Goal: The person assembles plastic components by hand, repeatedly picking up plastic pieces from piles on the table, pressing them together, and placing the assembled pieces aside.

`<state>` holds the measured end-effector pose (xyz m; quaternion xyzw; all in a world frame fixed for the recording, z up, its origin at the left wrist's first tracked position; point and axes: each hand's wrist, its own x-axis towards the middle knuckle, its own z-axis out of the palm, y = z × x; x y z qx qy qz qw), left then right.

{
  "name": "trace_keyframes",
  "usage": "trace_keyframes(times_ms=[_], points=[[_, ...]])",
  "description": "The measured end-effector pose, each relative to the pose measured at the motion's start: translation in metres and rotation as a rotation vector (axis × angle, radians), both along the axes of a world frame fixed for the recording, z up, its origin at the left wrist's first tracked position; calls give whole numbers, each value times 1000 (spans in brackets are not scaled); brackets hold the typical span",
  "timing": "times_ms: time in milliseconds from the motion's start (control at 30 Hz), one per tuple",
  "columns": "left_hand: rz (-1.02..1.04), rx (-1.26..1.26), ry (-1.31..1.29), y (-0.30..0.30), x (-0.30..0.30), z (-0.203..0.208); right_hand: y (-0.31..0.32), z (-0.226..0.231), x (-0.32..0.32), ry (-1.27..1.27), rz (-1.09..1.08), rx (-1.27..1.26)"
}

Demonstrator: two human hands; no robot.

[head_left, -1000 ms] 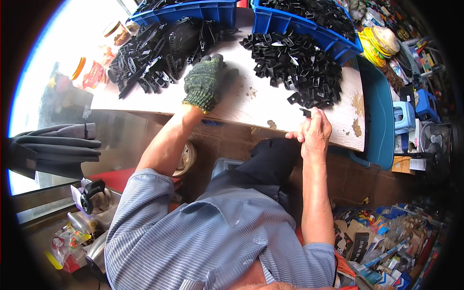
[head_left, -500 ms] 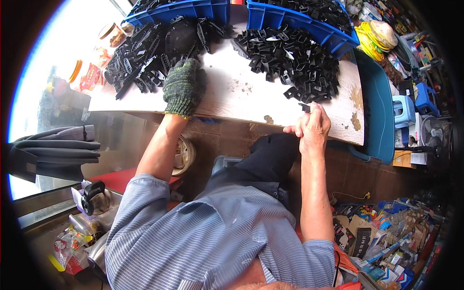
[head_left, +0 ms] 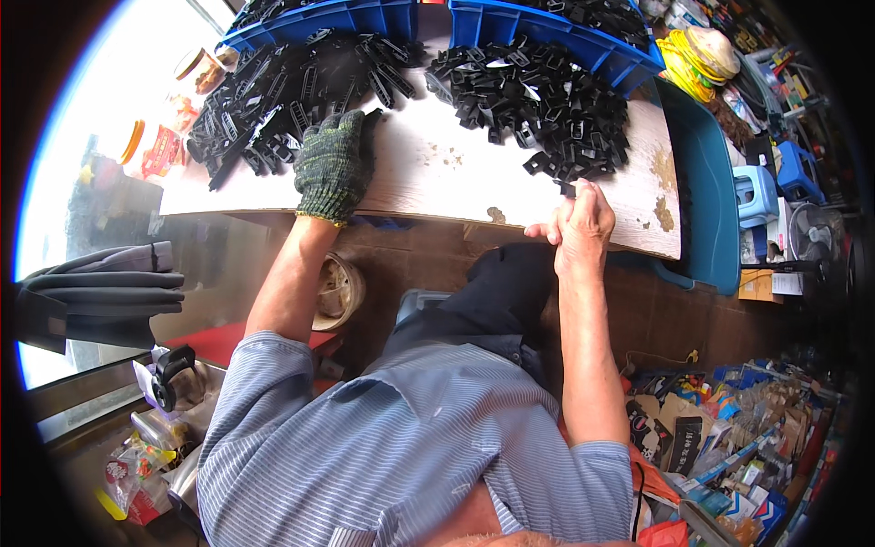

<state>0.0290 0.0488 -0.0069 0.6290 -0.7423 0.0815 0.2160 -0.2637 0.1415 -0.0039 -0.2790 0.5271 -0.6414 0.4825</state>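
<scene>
My left hand (head_left: 334,162), in a dark green knit glove, lies on the white worktable (head_left: 437,173) and touches the near edge of a heap of black plastic clips (head_left: 292,82). My right hand (head_left: 578,219), bare, is at the table's front edge with its fingers closed on a small black plastic piece (head_left: 567,189). A second heap of black plastic buckles (head_left: 538,96) lies just beyond that hand.
Two blue bins (head_left: 538,27) full of black parts stand along the table's far side. A blue plastic chair (head_left: 706,201) sits to the right, with small stools and a yellow cord bundle (head_left: 693,59) behind. Packaged goods litter the floor at lower right.
My gloved left hand has moved left and slightly nearer, over to the left heap of clips. The right hand stays at the table edge with its small piece.
</scene>
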Motion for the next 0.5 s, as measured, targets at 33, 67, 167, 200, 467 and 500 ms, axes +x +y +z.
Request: trace_keyframes(times_ms=[33,67,167,200,467,500], points=[[-5,-1,2,0,-1,1,0,-1,-1,2,-5,-1],[-22,-9,-17,0,-1,1,1,-2,-2,2,-13,-6],[-21,-24,-46,0,2,2,-1,-2,-1,-1,-13,-15],[-9,-26,-53,1,2,2,0,-1,-1,0,-12,-12],[-59,-51,54,-1,10,-4,0,2,1,7,-16,2],[-75,-12,70,2,11,-3,0,2,0,6,-14,2]])
